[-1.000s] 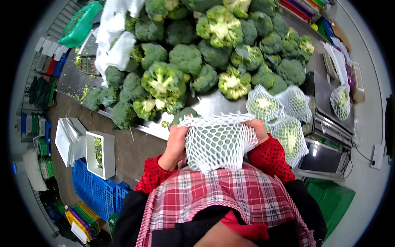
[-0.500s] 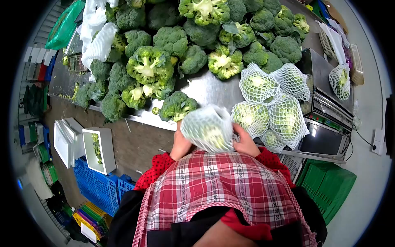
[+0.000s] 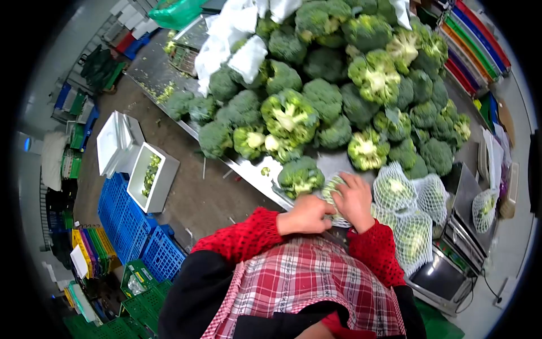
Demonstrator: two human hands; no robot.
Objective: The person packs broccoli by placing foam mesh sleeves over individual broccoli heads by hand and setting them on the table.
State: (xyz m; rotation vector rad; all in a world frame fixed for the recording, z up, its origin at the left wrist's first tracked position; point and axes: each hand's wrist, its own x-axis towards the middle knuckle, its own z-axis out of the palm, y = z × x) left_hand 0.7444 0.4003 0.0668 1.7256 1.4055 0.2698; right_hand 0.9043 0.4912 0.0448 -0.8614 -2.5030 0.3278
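Observation:
A broccoli head in a white foam net [image 3: 332,191] rests at the front edge of the metal table, mostly hidden by my hands. My right hand [image 3: 354,199] curls over its top and right side. My left hand [image 3: 307,214] is closed at its lower left, apparently pinching the net; the fingertips are partly hidden. Just left of the net lies a bare broccoli head [image 3: 300,176]. To the right, several netted broccoli heads [image 3: 413,240] sit grouped together.
A large pile of loose broccoli [image 3: 322,99] covers the table [image 3: 248,169]. White cloths [image 3: 228,34] lie at its left. A scale-like metal device [image 3: 446,274] stands at the right. On the floor are a white foam box [image 3: 168,179] with scraps and blue crates [image 3: 121,220].
The netted broccoli has gone from being held up between both hands to the table edge. My hands have come closer together over it. The view has turned, shifting the scene.

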